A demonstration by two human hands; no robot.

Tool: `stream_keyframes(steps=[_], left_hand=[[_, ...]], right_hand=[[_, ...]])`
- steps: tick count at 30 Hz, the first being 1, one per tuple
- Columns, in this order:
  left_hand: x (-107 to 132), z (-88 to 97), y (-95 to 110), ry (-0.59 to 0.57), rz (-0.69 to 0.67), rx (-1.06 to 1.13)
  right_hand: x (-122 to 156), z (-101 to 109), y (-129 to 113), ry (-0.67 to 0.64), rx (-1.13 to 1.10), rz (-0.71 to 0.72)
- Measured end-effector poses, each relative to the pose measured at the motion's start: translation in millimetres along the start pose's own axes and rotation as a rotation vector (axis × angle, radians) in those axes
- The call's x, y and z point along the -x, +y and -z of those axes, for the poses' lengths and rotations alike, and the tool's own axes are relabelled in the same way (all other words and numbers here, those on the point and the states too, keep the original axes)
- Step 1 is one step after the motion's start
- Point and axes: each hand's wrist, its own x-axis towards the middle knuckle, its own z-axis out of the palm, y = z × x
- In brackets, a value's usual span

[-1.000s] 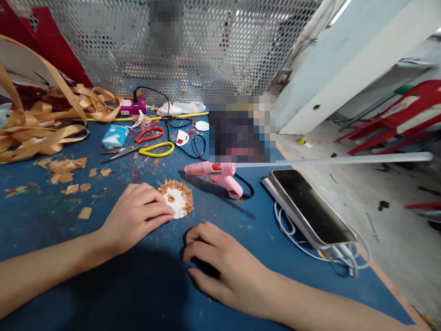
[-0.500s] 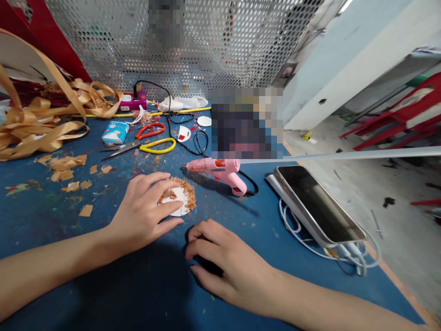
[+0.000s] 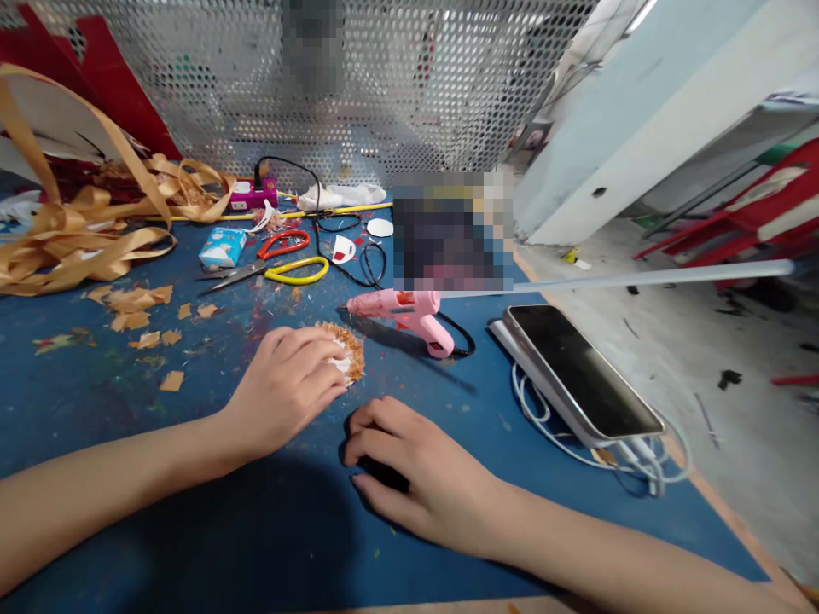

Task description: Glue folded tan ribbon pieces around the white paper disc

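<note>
My left hand (image 3: 291, 388) lies over a white paper disc (image 3: 342, 363) edged with frayed tan ribbon bits. Its fingers are drawn together on the disc and hide most of it; only the right rim shows. Close by, my right hand (image 3: 403, 469) rests on the blue tabletop, loosely curled, thumb apart from the fingers, with nothing visible in it. Just beyond the disc, a pink glue gun (image 3: 409, 311) lies on its side, nozzle to the left, a long clear glue stick (image 3: 653, 277) sticking out of its back.
Behind are yellow- and red-handled scissors (image 3: 298, 270), a blue packet (image 3: 223, 247), a white disc (image 3: 380, 228) and a purple power socket (image 3: 254, 194). Tan ribbon (image 3: 83, 247) and cut squares (image 3: 141, 300) lie left. A phone (image 3: 585, 371) with white cables lies near the right edge.
My left hand's fingers have come together and cover more of the disc. My right hand has stayed almost in place. The camera view has shifted slightly.
</note>
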Motion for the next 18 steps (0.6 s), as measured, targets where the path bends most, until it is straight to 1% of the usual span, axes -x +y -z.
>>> stream_keyframes(steps=[3,6,8,10,14,16,18], left_hand=[[0.0,0.0,-2.3,-0.008,0.078,0.056],[1.4,3.6,-3.5,-0.017,0.126,0.085],[4.5,8.5,-1.8,-0.028,0.106,0.102],[10.2,14.6,2.8,-0.058,0.052,0.134],[25.5,22.5,15.9,-0.141,-0.055,0.264],[31.0,22.5,19.8,-0.158,-0.053,0.322],[33.2,20.9,20.1,-0.168,-0.006,0.403]], right_hand=[[-1.1,2.3,-0.4,0.046,-0.028,0.023],[-2.4,6.4,3.8,0.154,-0.039,0.02],[-3.7,9.2,10.4,0.204,0.048,0.03],[-5.6,11.2,18.9,0.226,0.191,0.069],[-12.8,12.4,31.6,0.211,0.445,0.195],[-17.9,11.6,33.3,0.192,0.519,0.231],[-23.2,9.8,32.7,0.194,0.544,0.229]])
